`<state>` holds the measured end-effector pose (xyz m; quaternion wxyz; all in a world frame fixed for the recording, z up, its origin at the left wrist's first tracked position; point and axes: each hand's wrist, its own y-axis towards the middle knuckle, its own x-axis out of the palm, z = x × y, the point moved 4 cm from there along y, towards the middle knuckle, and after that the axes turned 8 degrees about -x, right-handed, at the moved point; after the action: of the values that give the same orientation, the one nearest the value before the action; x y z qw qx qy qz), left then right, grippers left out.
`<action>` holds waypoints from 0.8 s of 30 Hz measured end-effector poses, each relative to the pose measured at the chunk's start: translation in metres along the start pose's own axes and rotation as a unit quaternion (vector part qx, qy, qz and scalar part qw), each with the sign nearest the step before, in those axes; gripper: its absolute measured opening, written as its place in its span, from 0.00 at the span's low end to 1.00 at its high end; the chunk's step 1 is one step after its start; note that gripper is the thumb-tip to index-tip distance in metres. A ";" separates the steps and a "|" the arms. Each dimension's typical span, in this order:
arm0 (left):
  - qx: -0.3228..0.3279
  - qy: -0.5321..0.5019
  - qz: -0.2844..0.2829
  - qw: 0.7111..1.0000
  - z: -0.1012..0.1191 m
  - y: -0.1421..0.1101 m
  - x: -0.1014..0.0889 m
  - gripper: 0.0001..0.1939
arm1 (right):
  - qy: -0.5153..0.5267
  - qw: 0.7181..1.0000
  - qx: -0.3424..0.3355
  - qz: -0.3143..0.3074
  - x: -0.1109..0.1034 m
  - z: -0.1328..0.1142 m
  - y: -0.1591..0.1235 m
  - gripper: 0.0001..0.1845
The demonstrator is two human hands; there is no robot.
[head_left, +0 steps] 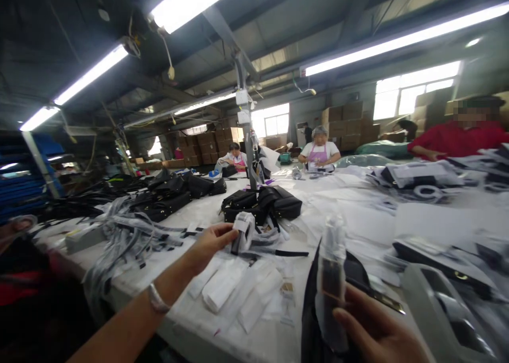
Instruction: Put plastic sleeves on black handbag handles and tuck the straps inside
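Observation:
My left hand (209, 244) reaches out over the white table (350, 209) and pinches a small wrapped strap bundle (243, 230), black inside clear plastic. My right hand (377, 331) is low at the frame's bottom, fingers closed round a clear plastic sleeve (332, 270) with a dark strap inside, held upright. A black bag (318, 304) stands right under that hand. Below my left hand lie white folded paper packets (228, 289).
Black handbags (260, 203) sit mid-table by a metal post (248, 140); more bags and grey straps (131, 230) pile at left. Wrapped items (421, 175) cover the right side. Two seated people (320, 151) work at the far end; another person in red (461, 135) sits right.

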<state>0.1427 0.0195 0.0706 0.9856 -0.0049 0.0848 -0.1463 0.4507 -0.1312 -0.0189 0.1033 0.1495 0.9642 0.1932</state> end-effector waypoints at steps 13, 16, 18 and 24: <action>0.038 -0.090 -0.112 0.989 -0.001 -0.026 0.182 0.22 | 0.139 0.988 -0.022 0.057 0.019 -0.028 -0.014 0.34; 0.027 -0.090 -0.129 0.987 0.006 -0.025 0.186 0.22 | 0.108 0.991 -0.039 0.069 0.018 -0.032 -0.015 0.36; 0.008 -0.095 -0.137 0.986 0.008 -0.020 0.188 0.23 | 0.098 0.991 -0.052 0.070 0.018 -0.034 -0.014 0.35; -0.025 -0.081 -0.146 0.986 0.022 -0.001 0.189 0.26 | 0.045 0.991 -0.115 0.060 0.017 -0.039 -0.013 0.30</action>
<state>0.3241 -0.0363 0.0609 0.9567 -0.0532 0.0067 -0.2859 0.4218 -0.1505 0.0090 0.0649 0.1853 0.9286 0.3149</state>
